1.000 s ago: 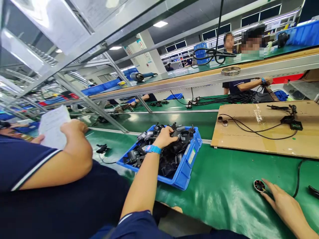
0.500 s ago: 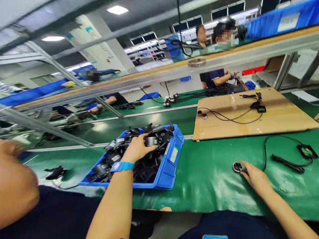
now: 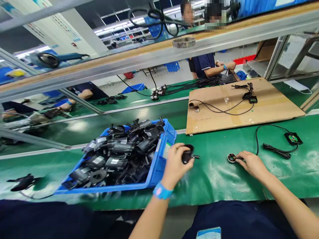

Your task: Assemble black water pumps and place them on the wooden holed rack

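My left hand, with a blue wristband, is closed round a black plastic housing, a round open shell with a thin stub sticking out to the right. It is above the green mat, just right of the blue bin. Heaped in that bin are several similar black housings. My right hand pinches the wires of a small round motor stator with a dark, toothed face. From behind this hand a black cable runs to a small circuit board in a black frame, beside a bundled cord.
A cardboard sheet lies behind my right hand, bearing wired parts. One black housing lies left of the bin. A metal-edged shelf crosses overhead, with a metal ring on its edge. Co-workers sit across the bench.
My left hand has lifted a black housing out of the bin and brought it right, over the mat. My right hand still holds the stator. The camera view has shifted too.
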### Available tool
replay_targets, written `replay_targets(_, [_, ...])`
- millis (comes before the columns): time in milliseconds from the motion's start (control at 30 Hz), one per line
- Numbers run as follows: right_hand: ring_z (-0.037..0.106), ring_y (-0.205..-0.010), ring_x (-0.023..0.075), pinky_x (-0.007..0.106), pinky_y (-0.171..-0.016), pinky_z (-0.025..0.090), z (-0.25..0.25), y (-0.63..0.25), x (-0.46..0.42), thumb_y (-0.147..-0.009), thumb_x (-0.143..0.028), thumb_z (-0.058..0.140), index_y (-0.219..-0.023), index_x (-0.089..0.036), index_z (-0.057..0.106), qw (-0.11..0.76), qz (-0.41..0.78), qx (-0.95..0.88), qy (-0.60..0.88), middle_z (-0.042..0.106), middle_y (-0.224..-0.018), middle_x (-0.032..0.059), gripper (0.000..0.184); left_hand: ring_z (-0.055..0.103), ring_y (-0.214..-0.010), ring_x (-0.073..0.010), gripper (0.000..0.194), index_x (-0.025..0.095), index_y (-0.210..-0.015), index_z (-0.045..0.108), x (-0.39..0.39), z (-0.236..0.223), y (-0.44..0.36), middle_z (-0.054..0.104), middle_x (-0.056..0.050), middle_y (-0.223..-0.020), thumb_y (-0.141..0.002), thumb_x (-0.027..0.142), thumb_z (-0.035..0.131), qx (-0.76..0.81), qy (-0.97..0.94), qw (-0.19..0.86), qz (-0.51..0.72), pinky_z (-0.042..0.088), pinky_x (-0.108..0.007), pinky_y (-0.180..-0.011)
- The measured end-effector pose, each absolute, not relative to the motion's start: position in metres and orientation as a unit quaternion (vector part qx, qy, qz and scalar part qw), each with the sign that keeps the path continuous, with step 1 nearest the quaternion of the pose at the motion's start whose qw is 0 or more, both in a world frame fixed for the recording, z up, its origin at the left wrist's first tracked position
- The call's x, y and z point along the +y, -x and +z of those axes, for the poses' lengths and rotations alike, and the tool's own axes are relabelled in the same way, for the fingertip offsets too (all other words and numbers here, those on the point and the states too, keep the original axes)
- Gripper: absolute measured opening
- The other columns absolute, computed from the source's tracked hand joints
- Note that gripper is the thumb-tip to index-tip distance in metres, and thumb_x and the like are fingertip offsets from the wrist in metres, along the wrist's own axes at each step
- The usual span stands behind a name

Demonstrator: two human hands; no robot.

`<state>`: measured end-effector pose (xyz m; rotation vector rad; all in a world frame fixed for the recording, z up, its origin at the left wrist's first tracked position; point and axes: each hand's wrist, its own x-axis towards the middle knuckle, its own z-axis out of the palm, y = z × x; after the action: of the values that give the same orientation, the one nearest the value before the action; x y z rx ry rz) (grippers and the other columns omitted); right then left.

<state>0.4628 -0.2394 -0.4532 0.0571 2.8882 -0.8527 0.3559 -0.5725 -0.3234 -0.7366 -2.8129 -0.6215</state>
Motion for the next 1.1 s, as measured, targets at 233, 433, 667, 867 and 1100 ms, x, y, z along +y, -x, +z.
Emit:
replay_targets(233, [0.062, -0.095, 0.0241, 0.035, -0.085, 0.047, -0.419, -0.439, -0.238, -0.100, -0.027, 0.044, -0.104, -0.020, 0.072, 0.078, -0.191, 0.977, 0.053, 0.065, -0.097, 0.0086, 0.030, 0.054, -0.127, -0.0403, 0.044, 0.028, -0.111, 0.062, -0.524, -0.402, -0.324, 0.059, -0.011, -0.133, -0.069, 0.031, 0.076, -0.941, 0.280, -0.063, -0.181, 0.048, -0.058, -0.109])
replay_targets(433, [0.061, -0.094, 0.0221, 0.035, -0.084, 0.047, -0.403, -0.444, -0.228, -0.097, -0.026, 0.053, -0.103, -0.020, 0.073, 0.071, -0.312, 0.944, 0.078, 0.065, -0.096, 0.0068, 0.021, 0.046, -0.142, -0.0327, 0.103, 0.022, -0.153, 0.033, -0.459, -0.417, -0.363, 0.045, -0.016, -0.155, -0.068, 0.047, 0.084, -0.829, 0.391, -0.160, -0.367, 0.040, -0.049, -0.120])
replay_targets(667, [0.060, -0.088, 0.0123, 0.027, -0.079, 0.048, -0.366, -0.496, -0.220, -0.101, -0.031, 0.055, -0.108, -0.023, 0.067, -0.090, -0.376, 0.917, 0.093, 0.063, -0.094, 0.0014, 0.016, 0.066, -0.101, -0.0236, 0.049, 0.022, -0.119, 0.066, -0.433, -0.401, -0.397, 0.069, -0.006, -0.108, -0.074, 0.032, 0.082, -0.796, 0.378, -0.138, -0.452, 0.055, -0.039, -0.092])
replay_targets(867, [0.057, -0.089, 0.0104, 0.026, -0.084, 0.044, -0.330, -0.539, -0.241, -0.097, -0.012, 0.059, -0.123, -0.021, 0.060, -0.260, -0.258, 0.925, 0.101, 0.063, -0.099, 0.0021, 0.027, 0.064, -0.094, -0.0196, 0.047, 0.022, -0.120, 0.064, -0.453, -0.355, -0.415, 0.063, -0.006, -0.102, -0.076, 0.023, 0.078, -0.815, 0.437, -0.009, -0.381, 0.056, -0.033, -0.083])
replay_targets(1100, [0.057, -0.089, 0.0109, 0.027, -0.086, 0.044, -0.323, -0.561, -0.248, -0.094, -0.008, 0.062, -0.127, -0.022, 0.060, -0.312, -0.278, 0.906, 0.073, 0.063, -0.101, 0.0028, 0.036, 0.054, -0.082, -0.0162, 0.048, 0.021, -0.109, 0.062, -0.455, -0.320, -0.437, 0.060, -0.002, -0.089, -0.070, 0.036, 0.086, -0.791, 0.439, -0.051, -0.422, 0.047, -0.028, -0.072])
